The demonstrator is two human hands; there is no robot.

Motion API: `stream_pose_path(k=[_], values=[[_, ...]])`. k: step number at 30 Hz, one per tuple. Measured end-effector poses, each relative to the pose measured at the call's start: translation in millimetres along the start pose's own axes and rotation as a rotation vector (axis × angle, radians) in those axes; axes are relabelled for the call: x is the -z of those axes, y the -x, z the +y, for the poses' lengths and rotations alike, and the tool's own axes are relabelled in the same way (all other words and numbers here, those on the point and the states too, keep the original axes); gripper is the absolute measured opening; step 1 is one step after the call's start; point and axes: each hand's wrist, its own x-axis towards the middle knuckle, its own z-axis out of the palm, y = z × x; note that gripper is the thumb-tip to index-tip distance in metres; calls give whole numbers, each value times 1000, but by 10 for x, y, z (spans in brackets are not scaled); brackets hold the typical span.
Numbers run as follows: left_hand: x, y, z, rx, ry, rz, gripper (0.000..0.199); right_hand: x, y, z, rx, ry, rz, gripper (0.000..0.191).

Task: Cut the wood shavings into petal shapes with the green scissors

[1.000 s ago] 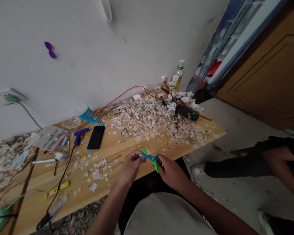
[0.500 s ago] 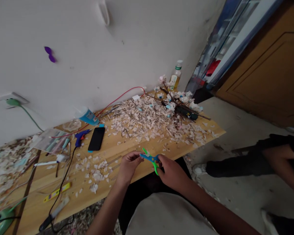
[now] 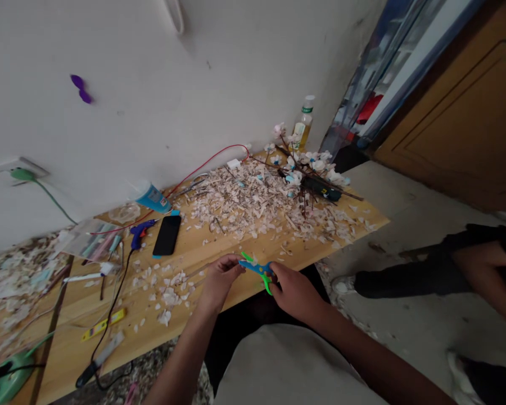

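A pair of blue and green scissors is in my right hand, with fingers through the handles at the table's front edge. The blades are parted and point left toward my left hand. My left thumb and fingers are pinched together close to the blade tips. A small pale scrap, like a shell flake or petal, shows at the blades; what my left fingers hold is too small to make out. Beyond the hands, a heap of pale flakes spreads over the wooden table.
Branches with white flowers lie at the back right beside a drink bottle. Left are a phone, a blue glue gun, a blue cup, a yellow cutter and cables. Another person's leg is at right.
The view has shifted slightly. Both hands stay at the table edge, the scissors still in my right hand, their blades a little differently angled.
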Motion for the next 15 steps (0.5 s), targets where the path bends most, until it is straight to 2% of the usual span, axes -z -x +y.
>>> stream_pose_path(k=[6, 10, 15], values=[[-31, -10, -19, -9, 104, -28, 21, 14, 13, -24, -11, -34, -14, 9], [-62, -19, 7, -43, 56, -7, 28, 12, 4, -1, -30, -34, -44, 5], [-79, -30, 49, -84, 7, -48, 30, 3, 2, 27, -22, -83, -74, 7]])
